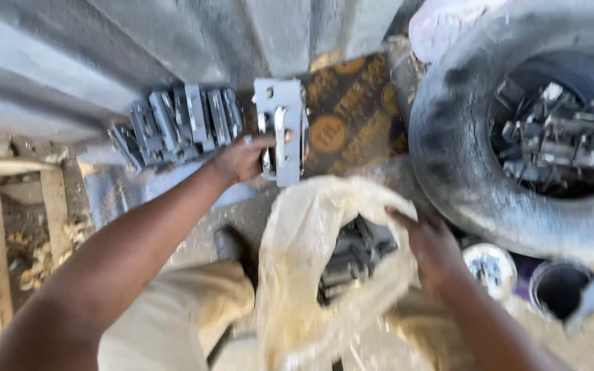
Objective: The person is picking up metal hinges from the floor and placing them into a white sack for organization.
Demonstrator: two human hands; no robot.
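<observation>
Dusty ground by a grey wall. Grey metal bracket [280, 130] gripped upright in left hand [243, 158], just right of a row of similar parts [177, 124]. Right hand [429, 244] clutches rim of pale plastic sack [324, 275] w/ dark parts inside. Tyre [489, 172] at right holds more metal bits.

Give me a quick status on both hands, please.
Left hand shut on metal bracket. Right hand grips sack mouth. Nothing in the way.
</observation>
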